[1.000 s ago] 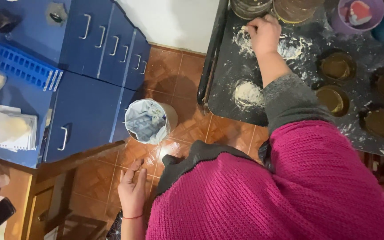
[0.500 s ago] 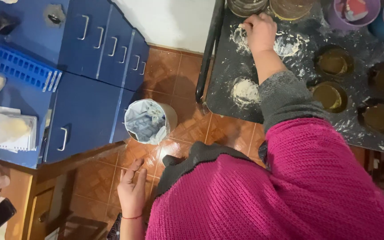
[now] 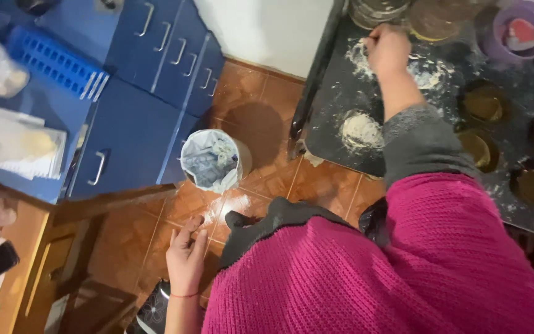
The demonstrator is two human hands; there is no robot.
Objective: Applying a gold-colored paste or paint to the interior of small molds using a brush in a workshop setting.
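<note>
Here the right hand is stretched far forward over the dark tabletop, its fingers curled down and pressed into a scatter of flour near the far edge — whether they pinch something underneath I cannot tell, since the knuckles cover it. A second, rounder flour mound lies nearer the body, just left of the grey sleeve, so it sits back along the forearm, not ahead of the hand. The left hand hangs low and well apart, over the tiled floor, fingers loosely spread and holding nothing; the right hand is plainly the nearer one to the flour. A lined waste bin stands on the floor between the blue cabinet and the tabletop's edge.

Round dark moulds sit to the right of the arm. Much is blocked — the pink sweater fills the lower frame, and the stacked tins and purple bowl at the top are cut off.
</note>
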